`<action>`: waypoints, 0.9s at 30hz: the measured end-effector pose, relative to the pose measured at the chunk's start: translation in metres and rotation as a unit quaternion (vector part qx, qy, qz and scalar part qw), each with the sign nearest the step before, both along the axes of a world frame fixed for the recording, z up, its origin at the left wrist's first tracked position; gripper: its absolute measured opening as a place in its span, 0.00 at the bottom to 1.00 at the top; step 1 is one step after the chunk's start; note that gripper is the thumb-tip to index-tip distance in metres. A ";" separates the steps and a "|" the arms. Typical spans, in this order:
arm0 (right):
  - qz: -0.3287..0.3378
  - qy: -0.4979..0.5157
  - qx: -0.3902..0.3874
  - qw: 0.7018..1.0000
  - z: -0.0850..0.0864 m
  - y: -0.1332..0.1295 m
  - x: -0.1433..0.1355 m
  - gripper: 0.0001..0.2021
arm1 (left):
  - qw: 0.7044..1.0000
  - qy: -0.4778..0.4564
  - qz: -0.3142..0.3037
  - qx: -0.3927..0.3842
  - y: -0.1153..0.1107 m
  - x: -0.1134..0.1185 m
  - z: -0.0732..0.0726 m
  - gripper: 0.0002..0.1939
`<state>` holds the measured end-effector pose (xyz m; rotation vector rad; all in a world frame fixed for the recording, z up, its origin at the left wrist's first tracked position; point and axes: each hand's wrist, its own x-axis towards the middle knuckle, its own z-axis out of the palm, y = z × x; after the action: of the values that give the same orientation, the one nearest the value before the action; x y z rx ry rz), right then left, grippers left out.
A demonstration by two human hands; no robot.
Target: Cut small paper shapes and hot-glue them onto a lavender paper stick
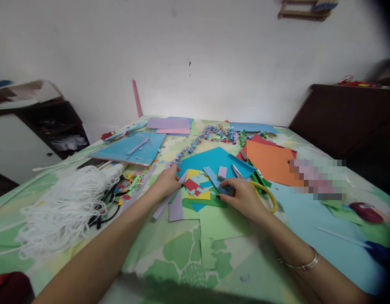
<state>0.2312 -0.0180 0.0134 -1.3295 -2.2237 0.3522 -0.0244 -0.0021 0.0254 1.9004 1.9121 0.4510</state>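
My left hand [166, 182] curls its fingers at a long purple paper strip [165, 208], which slants across other cut paper. Between the thumb and fingers of my right hand [241, 195] is the lower end of a blue paper strip [211, 176]. Small red, yellow and blue paper scraps [197, 185] lie in a pile between both hands. A short lilac paper piece [222, 172] rests on the turquoise sheet [210, 157] just beyond. Scissors with yellow handles [271, 197] lie beside my right hand, partly hidden by it.
White cord [68, 207] is heaped at the left, near a blue packet [134, 145]. A string of curled paper [197, 141] crosses the back. Orange paper [271, 160] and another pair of scissors [245, 156] are at the right, with a pale blue sheet [315, 232] nearer.
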 end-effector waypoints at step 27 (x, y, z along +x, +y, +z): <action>0.021 0.009 0.023 0.999 -0.001 -0.004 -0.001 0.06 | 0.984 -0.114 -0.014 0.139 0.001 0.007 0.004 0.06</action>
<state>0.2301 -0.0219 0.0123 -1.2524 -2.2346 0.3252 -0.0176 -0.0010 0.0290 1.9430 1.7431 0.9268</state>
